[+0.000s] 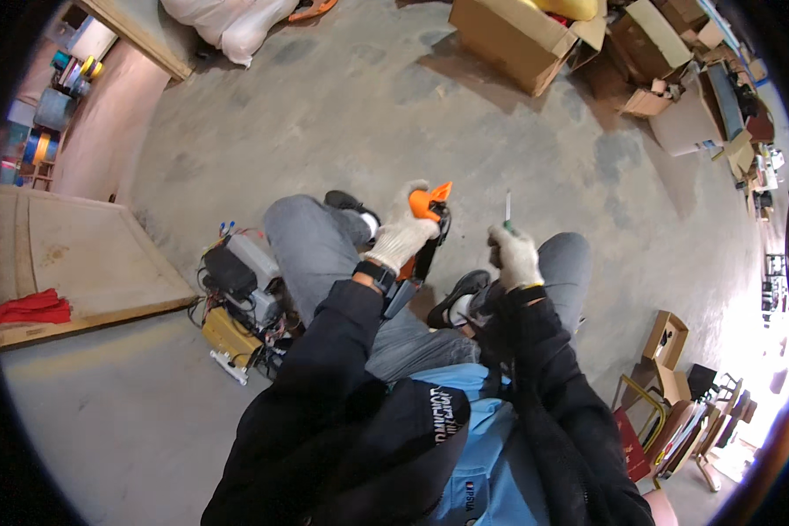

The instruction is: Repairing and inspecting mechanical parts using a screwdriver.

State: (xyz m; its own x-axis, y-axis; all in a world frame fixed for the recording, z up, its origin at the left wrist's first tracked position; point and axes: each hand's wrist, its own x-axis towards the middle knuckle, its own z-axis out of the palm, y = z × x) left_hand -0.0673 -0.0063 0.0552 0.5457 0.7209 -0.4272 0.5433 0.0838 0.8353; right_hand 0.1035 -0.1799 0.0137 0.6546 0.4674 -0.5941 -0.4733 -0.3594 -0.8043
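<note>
My left hand (pixel 403 238), in a cream knit glove, is closed on a handheld device with an orange front part (pixel 428 203) and a dark body. The body runs down toward my lap, and I cannot make out its exact kind; the hand covers part of it. In my gloved right hand (pixel 515 256) is a screwdriver (pixel 508 212), its thin metal shaft pointing up and away and a bit of green handle showing above the fingers. The screwdriver's tip is apart from the device, to its right.
Beside my left leg lies a pile of electrical parts and wires (pixel 245 302). A wooden panel (pixel 88 254) with a red cloth (pixel 31 307) stands at the left. Cardboard boxes (pixel 513 39) are at the far right, a white sack (pixel 237 26) at the far left, and folded chairs (pixel 684 430) at the near right.
</note>
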